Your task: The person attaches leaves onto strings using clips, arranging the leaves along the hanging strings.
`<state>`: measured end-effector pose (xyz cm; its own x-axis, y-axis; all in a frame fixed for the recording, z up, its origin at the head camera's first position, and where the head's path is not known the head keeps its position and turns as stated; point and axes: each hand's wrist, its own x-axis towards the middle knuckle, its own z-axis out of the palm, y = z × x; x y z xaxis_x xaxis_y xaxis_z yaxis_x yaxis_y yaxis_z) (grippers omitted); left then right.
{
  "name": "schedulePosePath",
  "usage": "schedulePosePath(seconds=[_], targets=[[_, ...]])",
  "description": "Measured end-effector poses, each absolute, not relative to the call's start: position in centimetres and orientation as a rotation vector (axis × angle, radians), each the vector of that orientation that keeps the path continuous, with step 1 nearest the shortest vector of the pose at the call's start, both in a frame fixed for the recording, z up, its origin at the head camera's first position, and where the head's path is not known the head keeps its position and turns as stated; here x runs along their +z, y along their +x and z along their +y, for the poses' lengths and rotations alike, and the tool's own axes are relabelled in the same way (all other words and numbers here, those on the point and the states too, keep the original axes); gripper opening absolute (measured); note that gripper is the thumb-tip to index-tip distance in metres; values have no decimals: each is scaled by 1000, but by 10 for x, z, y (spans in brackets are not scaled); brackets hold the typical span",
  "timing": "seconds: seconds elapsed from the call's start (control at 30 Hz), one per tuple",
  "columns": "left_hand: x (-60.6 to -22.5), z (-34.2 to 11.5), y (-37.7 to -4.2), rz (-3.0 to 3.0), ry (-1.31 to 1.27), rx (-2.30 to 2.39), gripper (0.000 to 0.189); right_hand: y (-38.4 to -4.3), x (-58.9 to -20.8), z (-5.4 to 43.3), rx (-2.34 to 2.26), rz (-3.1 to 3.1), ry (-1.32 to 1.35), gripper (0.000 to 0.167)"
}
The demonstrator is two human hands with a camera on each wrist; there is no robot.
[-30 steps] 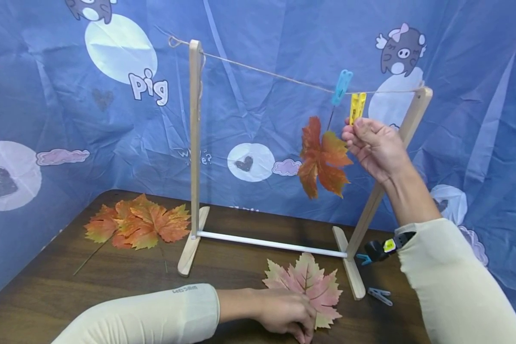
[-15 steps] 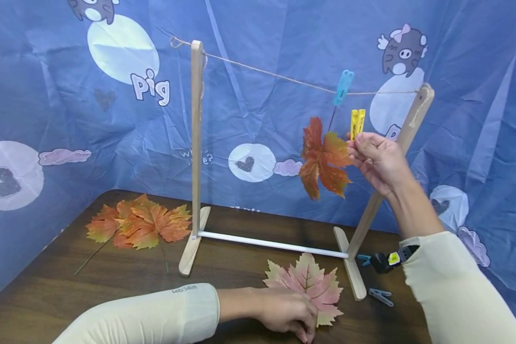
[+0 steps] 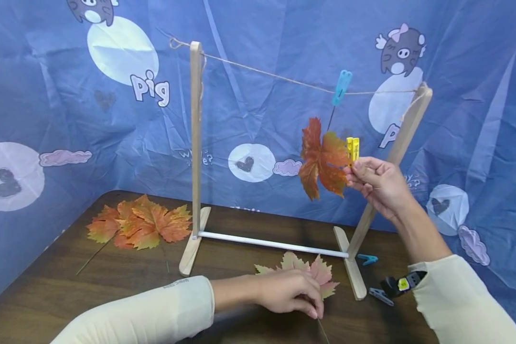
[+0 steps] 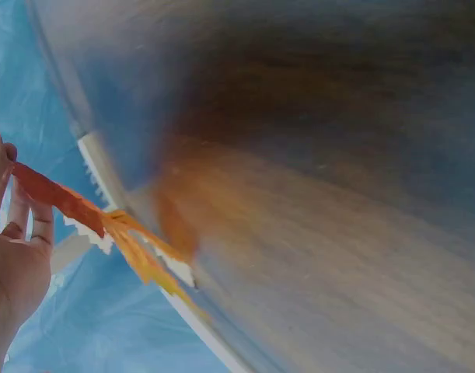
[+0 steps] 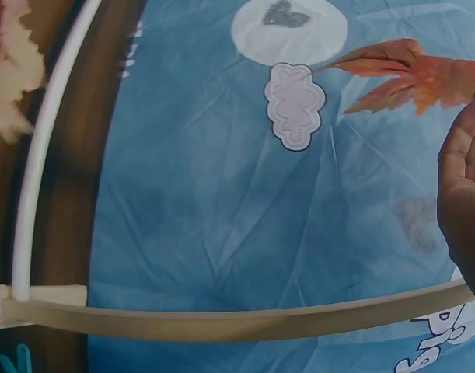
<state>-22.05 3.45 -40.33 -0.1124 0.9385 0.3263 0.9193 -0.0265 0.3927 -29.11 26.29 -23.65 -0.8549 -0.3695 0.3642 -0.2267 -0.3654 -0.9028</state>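
My left hand (image 3: 290, 292) pinches the thin stem of a pale pink artificial maple leaf (image 3: 324, 277), close over the table; the hand covers part of the leaf. My right hand (image 3: 382, 186) holds a yellow clothespin (image 3: 352, 149) upright between thumb and fingers, below the string (image 3: 266, 72). Beside that hand, an orange maple leaf (image 3: 320, 155) hangs by its stem from a blue clothespin (image 3: 341, 88) clipped on the string. The right wrist view shows the right hand (image 5: 466, 171) at its edge, right by the orange leaf (image 5: 431, 78); the yellow clothespin is hidden there.
The string runs between two wooden posts (image 3: 195, 143), joined low down by a white rod (image 3: 271, 243). Several orange leaves (image 3: 142, 222) lie at the left of the table. A blue clothespin (image 3: 367, 259) and a grey one (image 3: 381, 296) lie by the right foot.
My right hand has lowered the yellow clothespin from string height to beside the hanging leaf. My left hand has shifted slightly away from me, and the pink leaf has moved and tilted with it.
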Motion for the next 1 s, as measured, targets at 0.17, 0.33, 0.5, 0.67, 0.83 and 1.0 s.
schedulePosePath(seconds=[0.17, 0.33, 0.5, 0.67, 0.83, 1.0], targets=[[-393, 34, -224, 2176, 2006, 1015, 7, -283, -240, 267, -2365, 1764, -786, 19], [-384, 33, -227, 2180, 1950, 1175, 8, -276, -244, 275, -2325, 1797, -793, 18], [-374, 33, -230, 2150, 1890, 1302, 8, -272, -251, 284, -2298, 1797, -868, 24], [-365, 30, -231, 2169, 1767, 1388, 9, -270, -254, 292, -2349, 1753, -920, 25], [-356, 27, -234, 2205, 1747, 1480, 9, -268, -254, 297, -2365, 1773, -940, 25], [-346, 24, -238, 2201, 1734, 1599, 9, -266, -251, 298, -2353, 1837, -949, 25]])
